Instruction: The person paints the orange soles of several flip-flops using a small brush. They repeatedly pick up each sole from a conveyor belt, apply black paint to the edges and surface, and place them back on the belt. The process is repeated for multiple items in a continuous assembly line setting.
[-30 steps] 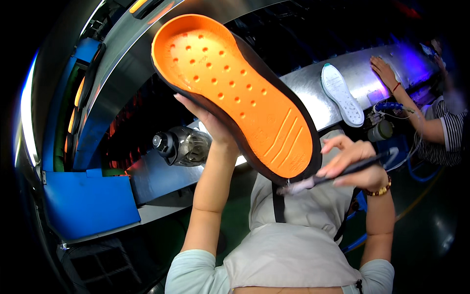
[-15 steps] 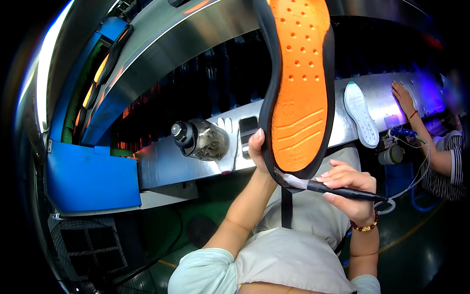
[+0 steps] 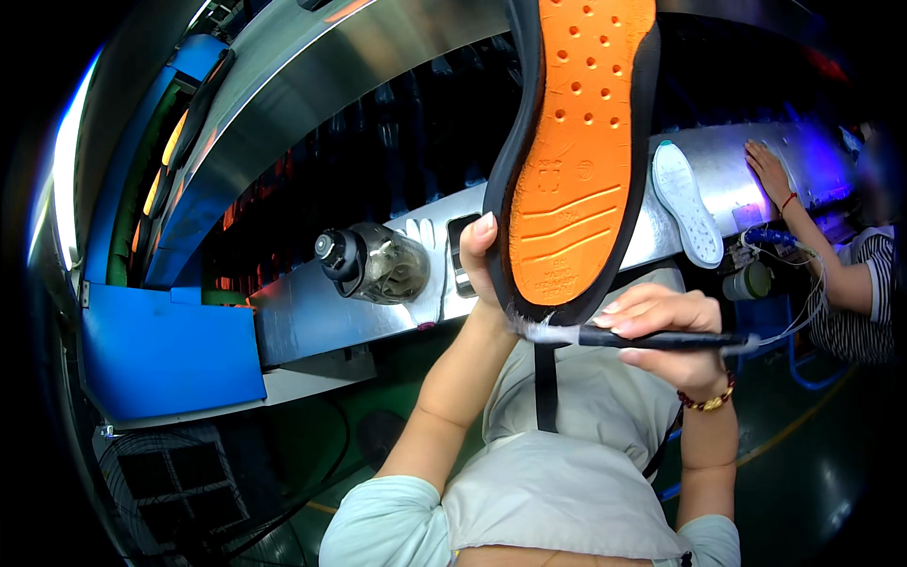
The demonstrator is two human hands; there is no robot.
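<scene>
One orange-and-black sole is gripped at its edge by the left hand, while the right hand pinches a brush at its near end; brushing appears underway, but finished and remaining portions cannot be distinguished.

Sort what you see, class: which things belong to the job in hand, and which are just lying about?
In use:
orange-and-black sole, in the left hand
black-handled brush, in the right hand, bristles at the sole's lower edge

Lying about, seemingly unused:
see-through bottle
white glove
dark flat object
white sole, possibly related
</scene>
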